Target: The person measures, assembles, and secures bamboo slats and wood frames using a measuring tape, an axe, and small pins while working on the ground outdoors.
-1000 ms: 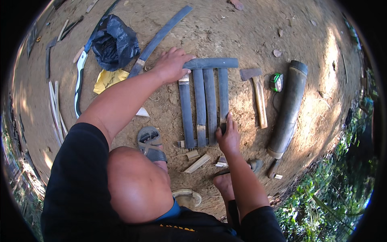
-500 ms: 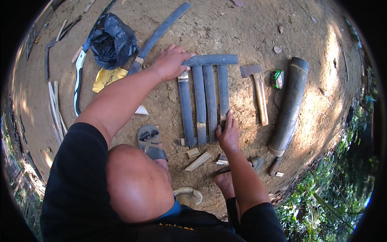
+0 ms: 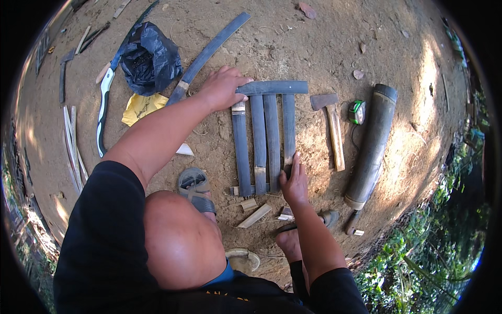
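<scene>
Four-sided bamboo framework lies on the dirt before me. A dark bamboo crosspiece (image 3: 277, 87) lies across the far ends of several upright bamboo slats (image 3: 259, 136). Closed on the crosspiece's left end is my left hand (image 3: 224, 89), by the top of the leftmost slat. My right hand (image 3: 295, 184) grips the near end of the rightmost slat (image 3: 288, 125), thumb on one side and fingers on the other; it hides that end. Under the slats' near ends runs another bamboo strip (image 3: 235, 191), partly covered.
Leftward are a long curved bamboo strip (image 3: 214, 44), black plastic bag (image 3: 149, 57), yellow paper (image 3: 141, 107) and white-handled saw (image 3: 104, 91). Rightward lie a hatchet (image 3: 335, 136), green tape measure (image 3: 357, 112) and thick bamboo tube (image 3: 372, 146). Bamboo offcuts (image 3: 254, 215) lie near my sandalled feet.
The whole scene sits slightly lower in the picture as my view shifts. Both hands keep their places on the bamboo, and the pieces look unmoved relative to one another.
</scene>
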### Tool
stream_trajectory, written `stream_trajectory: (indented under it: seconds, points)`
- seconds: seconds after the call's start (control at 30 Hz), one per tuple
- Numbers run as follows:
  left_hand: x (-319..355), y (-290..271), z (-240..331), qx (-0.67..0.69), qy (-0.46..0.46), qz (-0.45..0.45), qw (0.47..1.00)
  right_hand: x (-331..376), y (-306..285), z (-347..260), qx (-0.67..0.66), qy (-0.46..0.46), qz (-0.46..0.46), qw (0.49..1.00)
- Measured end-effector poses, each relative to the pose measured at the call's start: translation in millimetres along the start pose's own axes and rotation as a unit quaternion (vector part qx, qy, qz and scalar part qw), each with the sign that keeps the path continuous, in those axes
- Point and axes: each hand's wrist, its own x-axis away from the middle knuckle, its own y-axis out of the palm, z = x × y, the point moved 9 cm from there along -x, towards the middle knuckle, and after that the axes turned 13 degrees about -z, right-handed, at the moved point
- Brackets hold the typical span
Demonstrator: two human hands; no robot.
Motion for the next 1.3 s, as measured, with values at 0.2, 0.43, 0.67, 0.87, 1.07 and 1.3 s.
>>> stream_trajectory:
  seconds: [0.2, 0.43, 0.67, 0.87, 1.07, 1.3]
  points:
    - [3, -1, -2, 0.020, -0.009, -0.001, 1.000, 7, -6, -13, -0.038, 0.003, 0.049, 0.998]
    - [3, -1, -3, 0.008, 0.004, 0.016, 1.000, 7, -7, -17, -0.042, 0.031, 0.055, 0.997]
    - [9, 2, -6, -0.010, 0.020, 0.053, 0.998, -29, -47, -84, 0.099, -0.041, 0.094, 0.990]
    - [10, 0, -2, -0.005, 0.022, 0.065, 0.998, -115, -99, -155, 0.194, -0.077, 0.099, 0.973]
    - [9, 0, -2, 0.014, 0.020, 0.056, 0.998, -148, -92, -165, 0.289, -0.068, -0.002, 0.955]
    - [16, -3, -4, -0.011, -0.001, 0.048, 0.999, -149, -95, -184, 0.347, -0.027, -0.098, 0.932]
